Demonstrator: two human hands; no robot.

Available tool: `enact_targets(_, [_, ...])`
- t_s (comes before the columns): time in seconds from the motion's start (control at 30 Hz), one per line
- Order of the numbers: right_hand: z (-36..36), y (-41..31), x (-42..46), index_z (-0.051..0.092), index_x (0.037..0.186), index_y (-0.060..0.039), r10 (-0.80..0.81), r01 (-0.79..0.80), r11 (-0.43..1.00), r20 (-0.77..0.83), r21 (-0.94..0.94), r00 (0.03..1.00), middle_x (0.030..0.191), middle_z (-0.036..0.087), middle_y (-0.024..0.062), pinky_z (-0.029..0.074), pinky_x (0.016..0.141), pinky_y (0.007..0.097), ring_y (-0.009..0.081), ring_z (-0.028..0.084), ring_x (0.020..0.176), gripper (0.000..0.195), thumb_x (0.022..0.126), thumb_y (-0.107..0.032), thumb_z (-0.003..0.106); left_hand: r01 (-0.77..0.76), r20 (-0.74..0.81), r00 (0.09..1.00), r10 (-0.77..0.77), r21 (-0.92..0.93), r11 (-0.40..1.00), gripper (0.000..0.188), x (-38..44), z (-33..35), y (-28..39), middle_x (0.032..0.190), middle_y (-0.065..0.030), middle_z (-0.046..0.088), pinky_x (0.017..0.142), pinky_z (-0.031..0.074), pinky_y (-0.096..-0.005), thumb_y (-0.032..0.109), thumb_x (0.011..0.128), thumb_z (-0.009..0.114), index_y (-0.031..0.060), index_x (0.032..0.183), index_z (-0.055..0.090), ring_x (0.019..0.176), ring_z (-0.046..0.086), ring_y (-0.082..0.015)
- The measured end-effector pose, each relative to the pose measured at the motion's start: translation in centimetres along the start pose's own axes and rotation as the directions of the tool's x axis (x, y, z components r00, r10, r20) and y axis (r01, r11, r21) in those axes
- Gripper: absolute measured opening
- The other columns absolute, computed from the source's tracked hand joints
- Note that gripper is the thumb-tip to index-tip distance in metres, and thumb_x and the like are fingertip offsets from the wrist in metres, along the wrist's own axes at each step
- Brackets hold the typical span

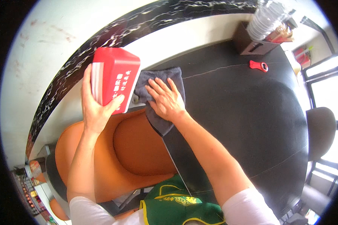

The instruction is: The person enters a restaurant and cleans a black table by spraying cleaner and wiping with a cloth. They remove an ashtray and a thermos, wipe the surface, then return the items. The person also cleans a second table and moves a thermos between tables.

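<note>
My left hand (97, 104) grips a red tissue box (118, 76) with white writing, held up in front of the wall; its thumb lies on the printed face. My right hand (166, 99) is pressed flat, fingers spread, on a dark grey cloth (173, 76). The cloth lies at the left end of the black table (228, 112), and one corner hangs over the edge. A red bottle opener (258, 66) lies toward the table's far right side, away from both hands.
An orange upholstered chair (101, 154) stands beside the table's left edge. A dark brown holder box (256, 47) with stacked clear plastic cups (266, 21) stands at the back right, by the wall. Another chair (321, 133) is beyond the right edge.
</note>
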State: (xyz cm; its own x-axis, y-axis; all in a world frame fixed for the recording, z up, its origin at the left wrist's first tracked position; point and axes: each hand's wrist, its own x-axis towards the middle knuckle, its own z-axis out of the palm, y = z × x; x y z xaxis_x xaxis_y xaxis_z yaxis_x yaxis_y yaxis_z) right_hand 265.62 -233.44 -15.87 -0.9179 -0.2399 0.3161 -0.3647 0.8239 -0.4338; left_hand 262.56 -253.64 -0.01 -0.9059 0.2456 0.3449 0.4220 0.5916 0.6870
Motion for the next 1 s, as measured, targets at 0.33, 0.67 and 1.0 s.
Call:
enact_targets(0.33, [-8.0, 18.0, -3.0, 0.053, 0.140, -0.0120, 0.380, -0.469, 0.827, -0.308, -0.310, 0.872, 0.153, 0.042, 0.0072, 0.020, 0.119, 0.0493, 0.0271, 0.034, 0.144, 0.054, 0.093, -0.038, 0.057, -0.249, 0.094, 0.968, 0.234, 0.203, 0.947, 0.102, 1.5, 4.7, 1.9, 0.140, -0.0179, 0.047, 0.107, 0.038, -0.0500, 0.018, 0.062, 0.089, 0.0053, 0.147, 0.035, 0.129, 0.045, -0.0365])
enact_targets(0.67, [-5.2, -0.8, -12.0, 0.051, 0.142, -0.0218, 0.289, -0.289, 0.957, -0.009, -0.027, 0.957, 0.157, 0.032, 0.0151, 0.015, 0.117, 0.0628, 0.0397, 0.022, 0.146, 0.076, 0.075, -0.049, 0.074, -0.222, 0.217, 0.968, 0.127, 0.499, 0.838, 0.108, 4.3, 15.4, 1.4, 0.132, -0.0158, 0.046, 0.093, 0.044, -0.0589, 0.032, 0.064, 0.089, 0.0169, 0.152, 0.028, 0.124, 0.047, -0.0380])
enact_targets(1.0, [-18.1, 17.3, -22.7, 0.058, 0.134, -0.0206, 0.561, -0.656, 0.687, -0.347, -0.312, 0.752, 0.150, 0.043, 0.0077, 0.026, 0.115, 0.0507, 0.0305, 0.037, 0.139, 0.057, 0.080, -0.035, 0.067, -0.312, 0.355, 0.932, 0.079, 0.669, 0.675, 0.121, 6.4, 17.4, 0.3, 0.149, -0.0196, 0.035, 0.108, 0.033, -0.0623, 0.036, 0.061, 0.092, 0.0183, 0.155, 0.016, 0.139, 0.033, -0.0407])
